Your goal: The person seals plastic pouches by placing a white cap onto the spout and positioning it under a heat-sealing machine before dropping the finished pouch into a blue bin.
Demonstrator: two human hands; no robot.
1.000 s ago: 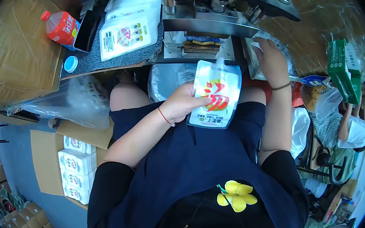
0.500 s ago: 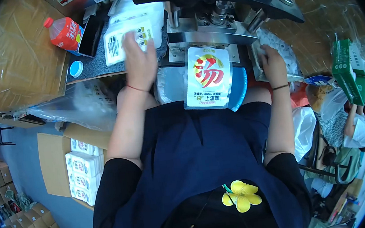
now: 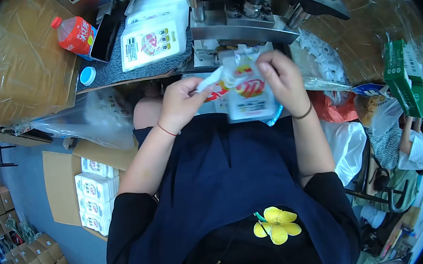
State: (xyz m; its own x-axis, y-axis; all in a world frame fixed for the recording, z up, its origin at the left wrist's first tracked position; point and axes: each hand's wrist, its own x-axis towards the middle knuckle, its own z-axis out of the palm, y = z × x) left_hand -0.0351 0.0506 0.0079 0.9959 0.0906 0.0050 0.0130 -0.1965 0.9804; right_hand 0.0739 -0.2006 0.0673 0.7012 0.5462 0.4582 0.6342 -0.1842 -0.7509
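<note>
Blurred by motion, a white printed pouch [image 3: 251, 94] with a red character hangs in front of the press, and a second red print shows partly behind it. My left hand [image 3: 185, 104] pinches a white corner of a pouch, to the left of the print. On the other side, my right hand [image 3: 286, 80] has its fingers curled at the pouch's upper right edge; whatever is in its fingertips is too blurred to name. Just beyond both hands stands the metal press [image 3: 242, 31]. A stack of flat pouches [image 3: 153, 44] lies on the cloth-covered table at upper left.
A clear bag of small white plastic pieces [image 3: 320, 61] sits right of the press. A red-labelled bottle [image 3: 75, 35], a dark phone [image 3: 105, 38] and a white-blue cap [image 3: 88, 76] are at left. An open carton [image 3: 65, 186] holds packed pouches. Another person [image 3: 419, 149] is far right.
My left hand has come from the pouch stack toward my lap, now with a pouch corner in its fingers. My right hand has left the bag of white pieces and moved left to the pouch.
</note>
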